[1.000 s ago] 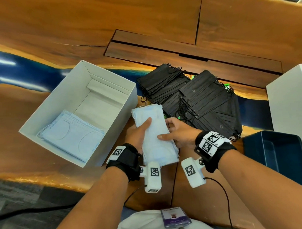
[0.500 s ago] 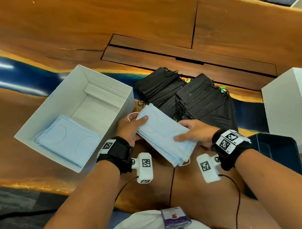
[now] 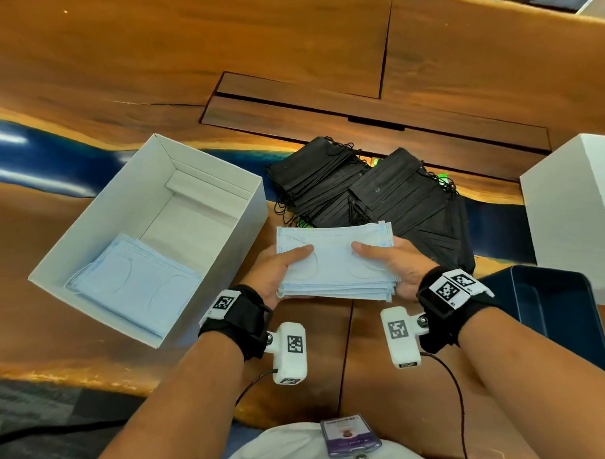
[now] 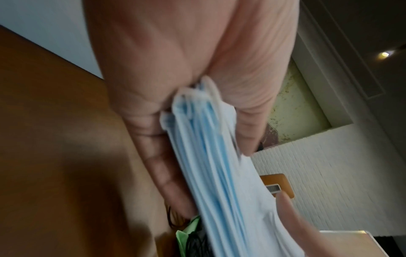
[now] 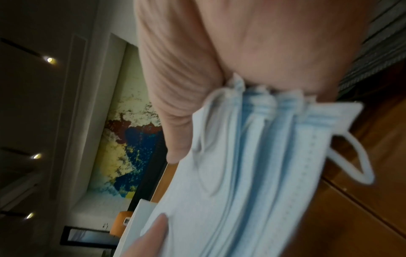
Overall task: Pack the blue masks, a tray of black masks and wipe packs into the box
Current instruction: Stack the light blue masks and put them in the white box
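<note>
Over wood table [image 3: 117, 64], pale-blue mask stack [image 3: 335, 262]

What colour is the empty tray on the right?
Dark navy blue tray, seen best in the head view.

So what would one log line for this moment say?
both hands hold blue masks | beside box | black masks unpacked

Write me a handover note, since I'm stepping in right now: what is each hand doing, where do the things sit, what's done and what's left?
Left hand and right hand each grip one end of a stack of blue masks, held level above the table.
White box: open, one batch of blue masks already inside.
Black masks: loose on the table; blue tray holds none.
Left: box this stack, tray the black masks, add wipe packs, which I cannot make out.
</note>
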A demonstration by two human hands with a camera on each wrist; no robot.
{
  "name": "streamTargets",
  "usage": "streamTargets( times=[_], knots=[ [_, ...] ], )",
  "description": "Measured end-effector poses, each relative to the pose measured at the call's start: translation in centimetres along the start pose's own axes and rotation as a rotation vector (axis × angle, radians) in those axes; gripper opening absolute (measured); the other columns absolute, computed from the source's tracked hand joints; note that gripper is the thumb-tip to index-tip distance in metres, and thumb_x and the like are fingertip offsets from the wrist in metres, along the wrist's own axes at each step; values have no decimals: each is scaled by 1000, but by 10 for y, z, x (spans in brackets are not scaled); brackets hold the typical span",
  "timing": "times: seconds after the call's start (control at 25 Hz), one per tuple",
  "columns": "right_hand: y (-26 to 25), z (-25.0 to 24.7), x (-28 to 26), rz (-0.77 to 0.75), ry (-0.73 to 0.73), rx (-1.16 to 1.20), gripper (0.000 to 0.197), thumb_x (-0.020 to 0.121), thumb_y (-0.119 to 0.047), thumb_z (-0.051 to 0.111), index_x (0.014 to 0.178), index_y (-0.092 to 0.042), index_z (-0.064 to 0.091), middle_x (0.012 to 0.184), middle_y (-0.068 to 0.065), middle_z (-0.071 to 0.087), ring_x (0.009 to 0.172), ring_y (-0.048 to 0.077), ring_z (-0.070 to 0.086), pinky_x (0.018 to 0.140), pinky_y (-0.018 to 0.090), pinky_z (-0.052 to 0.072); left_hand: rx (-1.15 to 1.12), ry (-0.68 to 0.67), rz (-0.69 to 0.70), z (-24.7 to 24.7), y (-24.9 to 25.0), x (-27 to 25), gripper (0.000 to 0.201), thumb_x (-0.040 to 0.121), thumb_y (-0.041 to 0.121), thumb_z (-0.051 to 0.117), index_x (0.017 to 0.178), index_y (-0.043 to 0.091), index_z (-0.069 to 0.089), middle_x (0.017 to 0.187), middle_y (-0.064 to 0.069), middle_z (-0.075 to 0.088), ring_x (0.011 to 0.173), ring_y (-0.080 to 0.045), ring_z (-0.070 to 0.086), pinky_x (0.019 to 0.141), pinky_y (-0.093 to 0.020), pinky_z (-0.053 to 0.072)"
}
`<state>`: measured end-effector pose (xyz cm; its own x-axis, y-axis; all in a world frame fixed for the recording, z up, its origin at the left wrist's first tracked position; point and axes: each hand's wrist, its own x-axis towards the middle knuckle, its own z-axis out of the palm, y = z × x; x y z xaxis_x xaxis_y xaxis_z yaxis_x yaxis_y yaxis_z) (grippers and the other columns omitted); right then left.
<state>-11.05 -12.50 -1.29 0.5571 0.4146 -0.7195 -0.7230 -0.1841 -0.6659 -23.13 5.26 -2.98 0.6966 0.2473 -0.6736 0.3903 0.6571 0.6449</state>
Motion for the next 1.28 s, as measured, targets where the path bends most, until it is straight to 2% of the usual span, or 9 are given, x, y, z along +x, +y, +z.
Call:
streamTargets(
  times=[0.12, 0.24, 0.36, 0.48, 0.68, 0.88, 1.04, 1.16, 1.28],
  knots=[
    [-3, 7, -2, -31, -18, -23, 40, 87, -18, 69, 124, -8, 60, 117, 19, 68, 103, 32, 68, 91, 46, 55, 85, 29, 50, 1, 4, -3, 40, 85, 2, 69, 125, 5, 61, 119, -17, 69, 104, -32, 68, 91, -43, 56],
    [-15, 9, 2, -161, -13, -88, 36, 92, -15, 64, 124, -29, 56, 121, 12, 65, 105, 34, 66, 88, 51, 55, 86, 31, 90, -5, 20, -7, 40, 86, 1, 67, 126, 3, 60, 121, -20, 67, 100, -35, 68, 74, -41, 61],
    [-23, 21, 2, -265, 7, -81, 32, 91, -4, 62, 115, -24, 63, 120, 17, 65, 100, 35, 67, 86, 51, 56, -198, -45, 77, -6, 29, -14, 44, 90, 18, 65, 131, 6, 57, 128, -20, 63, 114, -38, 62, 93, -52, 52],
    [-27, 40, -6, -336, 44, 110, 29, 88, 7, 60, 105, -16, 61, 111, 15, 65, 94, 30, 66, 77, 45, 59, -411, -44, 138, 2, 23, -20, 42, 94, 34, 57, 131, 13, 54, 127, -15, 64, 121, -35, 58, 96, -56, 49],
    [-13, 58, -19, -208, -225, -228, 47, 79, 16, 63, 117, -9, 52, 108, 12, 67, 94, 28, 66, 77, 42, 56, -317, -47, 138, 19, 22, -17, 48, 92, 15, 62, 135, -1, 52, 128, -28, 60, 110, -43, 62, 95, -57, 50],
    [-14, 69, -24, -164, -262, -140, 41, 81, -13, 75, 118, -15, 57, 111, 11, 71, 97, 27, 69, 87, 43, 57, -176, -52, 129, 20, 13, -19, 43, 87, 16, 69, 128, 6, 61, 116, -20, 70, 102, -36, 69, 89, -49, 55],
    [-6, 78, -22, -150, -313, -178, 65, 70, -7, 73, 131, -14, 48, 125, 17, 64, 110, 31, 65, 92, 44, 54, -146, 23, 187, 13, 11, -11, 47, 83, 23, 74, 127, 11, 62, 118, -15, 70, 106, -36, 68, 95, -56, 51],
    [-12, 75, -23, -125, -438, -176, 71, 65, 3, 59, 131, -16, 48, 125, 15, 64, 111, 28, 63, 87, 41, 56, -106, 66, 248, 5, 17, -11, 41, 86, 12, 70, 126, 7, 62, 117, -16, 70, 106, -38, 67, 95, -55, 51],
    [-23, 73, -21, -42, -401, -98, 62, 74, -24, 69, 132, -16, 50, 127, 14, 64, 113, 29, 63, 87, 45, 55, -155, 9, 273, -1, 24, -15, 46, 84, 2, 68, 129, 5, 59, 122, -19, 66, 113, -43, 62, 98, -56, 49]
  ],
)
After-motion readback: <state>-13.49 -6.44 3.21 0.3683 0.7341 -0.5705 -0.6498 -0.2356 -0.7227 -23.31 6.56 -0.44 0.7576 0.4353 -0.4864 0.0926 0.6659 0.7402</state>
